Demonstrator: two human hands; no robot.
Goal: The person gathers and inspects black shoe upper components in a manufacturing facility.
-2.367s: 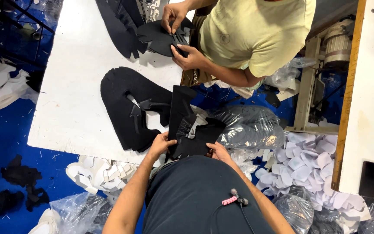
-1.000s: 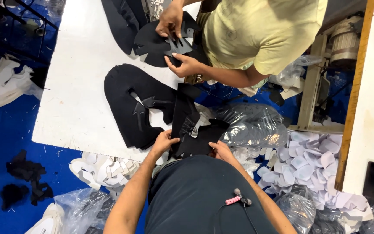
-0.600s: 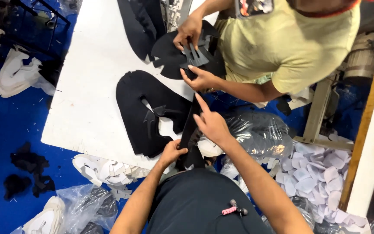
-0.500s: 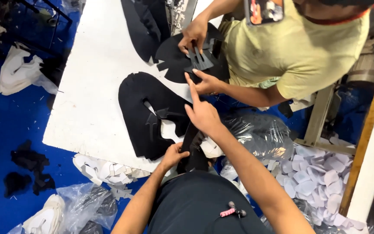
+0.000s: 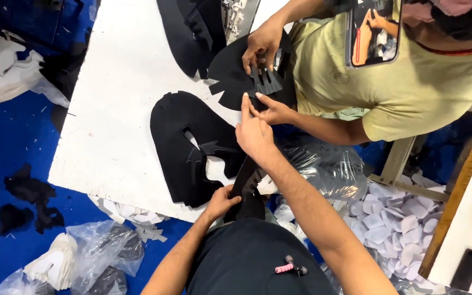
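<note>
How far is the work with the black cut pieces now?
Done: a black stack lies on the white table. In hand: left hand grips a black piece; right hand points toward the co-worker's pieces. Left: loose white pieces on the floor.

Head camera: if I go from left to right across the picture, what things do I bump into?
White scraps on the blue floor → white table → black cut-out → left hand → right hand, pointing → clear bag → co-worker's yellow shirt → wooden edge.
</note>
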